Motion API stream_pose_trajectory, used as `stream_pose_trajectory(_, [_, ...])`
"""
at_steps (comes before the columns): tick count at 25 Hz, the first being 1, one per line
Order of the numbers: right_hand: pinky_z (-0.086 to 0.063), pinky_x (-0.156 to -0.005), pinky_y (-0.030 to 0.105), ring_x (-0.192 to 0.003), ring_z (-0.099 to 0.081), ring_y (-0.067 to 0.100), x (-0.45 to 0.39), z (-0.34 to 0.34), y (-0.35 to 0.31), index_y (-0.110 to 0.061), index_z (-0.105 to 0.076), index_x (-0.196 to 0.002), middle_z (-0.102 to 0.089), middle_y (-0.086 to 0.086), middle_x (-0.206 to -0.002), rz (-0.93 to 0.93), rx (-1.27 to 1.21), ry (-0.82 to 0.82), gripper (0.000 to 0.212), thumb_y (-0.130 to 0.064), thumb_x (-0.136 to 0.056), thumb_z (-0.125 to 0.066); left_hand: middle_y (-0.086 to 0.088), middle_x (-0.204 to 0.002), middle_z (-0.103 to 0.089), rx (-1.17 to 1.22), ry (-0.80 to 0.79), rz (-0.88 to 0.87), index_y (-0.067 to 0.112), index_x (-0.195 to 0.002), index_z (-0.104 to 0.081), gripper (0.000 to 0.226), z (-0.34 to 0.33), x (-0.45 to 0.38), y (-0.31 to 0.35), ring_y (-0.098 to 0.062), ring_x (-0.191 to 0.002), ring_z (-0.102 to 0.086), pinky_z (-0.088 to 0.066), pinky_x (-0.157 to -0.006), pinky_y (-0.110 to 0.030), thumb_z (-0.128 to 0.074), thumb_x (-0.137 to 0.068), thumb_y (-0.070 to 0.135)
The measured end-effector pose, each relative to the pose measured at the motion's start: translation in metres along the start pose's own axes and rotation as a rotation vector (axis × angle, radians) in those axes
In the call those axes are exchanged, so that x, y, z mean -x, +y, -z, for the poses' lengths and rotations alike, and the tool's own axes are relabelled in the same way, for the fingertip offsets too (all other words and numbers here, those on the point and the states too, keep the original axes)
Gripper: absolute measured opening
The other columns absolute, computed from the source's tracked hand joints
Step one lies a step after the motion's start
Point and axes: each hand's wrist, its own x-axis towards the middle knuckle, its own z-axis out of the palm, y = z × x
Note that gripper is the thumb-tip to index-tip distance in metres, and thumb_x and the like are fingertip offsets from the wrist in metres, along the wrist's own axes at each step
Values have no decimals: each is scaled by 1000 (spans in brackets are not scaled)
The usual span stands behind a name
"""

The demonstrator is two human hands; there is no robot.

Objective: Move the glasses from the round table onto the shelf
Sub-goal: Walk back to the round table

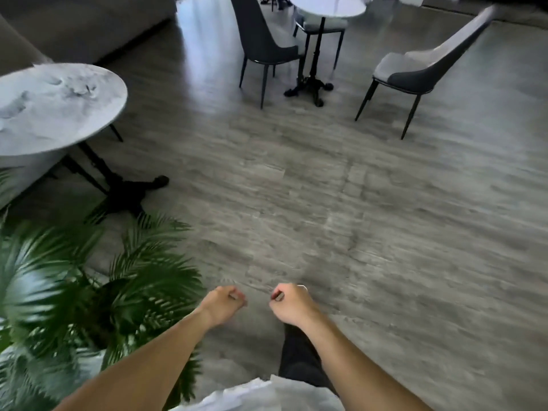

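Observation:
My left hand (223,305) and my right hand (292,304) hang side by side over the grey wood floor at the bottom middle, fingers curled into loose fists. Nothing shows clearly inside either fist. A round marble table (53,108) on a black pedestal stands at the left, its visible top bare. A second round marble table (327,7) stands at the far top middle. No glasses and no shelf appear in the head view.
A leafy potted palm (89,292) fills the lower left, close to my left arm. Two dark chairs (261,40) sit by the far table, and a grey chair (421,69) stands to its right. A sofa (83,22) runs along the top left. Open floor (326,203) lies ahead.

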Motion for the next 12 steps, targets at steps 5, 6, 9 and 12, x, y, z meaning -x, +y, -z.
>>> stream_pose_trajectory(5, [-51,-75,30,-88,-67,21,-159,91,-67,-28,-67,-83,-73,-4,-91,140,96,-89,11,-26,-80,-56,8,-73,-62,55,108,163,28,-74,-60,17,73,-96,54,-19,-77,-61,-52,-78,-32,-62,-88,20])
stream_pose_trajectory(6, [-50,-73,29,-87,-67,21,-185,110,-86,-28,-66,-81,-73,-4,-91,168,136,-119,10,-26,-80,-56,7,-74,-62,98,148,187,27,-73,-60,17,89,-114,67,-19,-78,-61,-53,-76,-32,-61,-89,20])
stream_pose_trajectory(9, [-49,-73,28,-89,-68,23,-252,150,-139,-28,-63,-79,-74,-2,-92,240,233,-172,7,-27,-80,-56,4,-73,-63,196,288,213,20,-79,-63,11,131,-154,107,-10,-66,-62,-49,-55,-13,-61,-89,19])
stream_pose_trajectory(12, [-52,-76,29,-89,-68,22,-315,160,-200,-30,-60,-72,-74,-2,-92,303,355,-267,7,-30,-79,-58,3,-64,-60,345,442,273,14,-77,-64,10,166,-194,121,0,-48,-54,-46,-50,-14,-68,-87,15])
